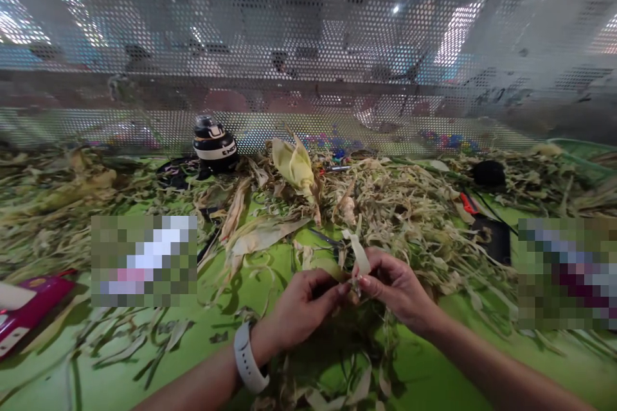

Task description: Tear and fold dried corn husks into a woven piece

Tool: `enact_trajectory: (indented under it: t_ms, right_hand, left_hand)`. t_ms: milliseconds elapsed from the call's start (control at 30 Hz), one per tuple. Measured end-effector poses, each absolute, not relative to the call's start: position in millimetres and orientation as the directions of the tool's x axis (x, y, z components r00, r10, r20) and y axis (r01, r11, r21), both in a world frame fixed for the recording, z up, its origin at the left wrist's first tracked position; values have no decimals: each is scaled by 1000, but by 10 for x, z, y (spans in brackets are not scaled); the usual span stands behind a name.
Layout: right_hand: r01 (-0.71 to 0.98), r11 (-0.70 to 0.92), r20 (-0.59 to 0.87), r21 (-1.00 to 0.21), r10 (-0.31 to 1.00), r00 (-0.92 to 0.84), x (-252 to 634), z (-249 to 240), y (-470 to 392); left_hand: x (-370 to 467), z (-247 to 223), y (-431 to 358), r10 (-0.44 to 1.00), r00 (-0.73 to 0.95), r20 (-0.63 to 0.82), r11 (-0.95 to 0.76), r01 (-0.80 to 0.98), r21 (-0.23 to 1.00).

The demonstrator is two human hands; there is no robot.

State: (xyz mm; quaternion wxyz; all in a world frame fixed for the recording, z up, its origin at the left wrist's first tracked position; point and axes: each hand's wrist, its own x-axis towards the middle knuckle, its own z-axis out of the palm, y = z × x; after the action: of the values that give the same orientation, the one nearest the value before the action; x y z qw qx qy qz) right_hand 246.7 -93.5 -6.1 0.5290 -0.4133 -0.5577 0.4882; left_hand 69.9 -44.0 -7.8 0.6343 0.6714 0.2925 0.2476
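My left hand, with a white watch on its wrist, is closed in a pinch near the middle of the table. My right hand is closed as well, its fingertips meeting the left ones. Between them is a pale green strip of corn husk; one end sticks up above the right fingers. Whatever else the fingertips pinch is small and partly hidden. Below the hands, more dry strips lie in shadow.
Shredded husk covers much of the green table. Behind stand a folded husk bundle, a black bottle and a perforated metal screen. A magenta device is at left; a black flat object at right.
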Motion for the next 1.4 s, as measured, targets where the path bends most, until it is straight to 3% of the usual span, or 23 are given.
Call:
enact_trajectory:
  t_ms: [233,367,467,567,700,867,967,1100,1200,1333,1400]
  right_hand:
    - [-153,238,219,-959,967,133,2443,-78,-939]
    - [-184,190,145,-965,963,229,2447,-95,-920]
    - [-177,44,4,-983,975,220,2489,-59,-892]
    - [17,-44,-43,-999,998,36,2510,9,-886]
    - [142,26,2,-990,986,-164,2450,31,-907]
    - [37,94,92,-995,994,-52,2370,-34,-951]
    - [-107,77,78,-991,997,-3,2334,-37,-1001]
    - [-150,25,33,-988,998,-55,2322,-31,-994]
    - [-142,-51,-47,-989,998,-29,2399,-34,-911]
    - [-7,198,181,-980,909,375,2532,-1,-859]
    - [174,228,280,-958,875,395,2533,27,-900]
  left_hand:
    - [690,-64,-437,684,708,-177,172,80,982]
    - [688,-69,-458,637,712,-294,335,87,938]
    - [681,-70,-473,611,743,-272,271,127,954]
    - [677,-66,-507,605,769,-206,128,161,979]
    - [686,-71,-561,612,778,-141,4,175,985]
    - [701,-47,-576,625,776,-88,-48,151,987]
    - [693,-44,-577,577,803,-149,65,136,989]
    - [680,-106,-591,425,846,-322,362,167,917]
    - [698,-137,-584,464,793,-394,583,62,810]
    - [736,-130,-527,637,658,-401,703,-283,652]
    - [749,-134,-498,719,580,-383,654,-378,655]
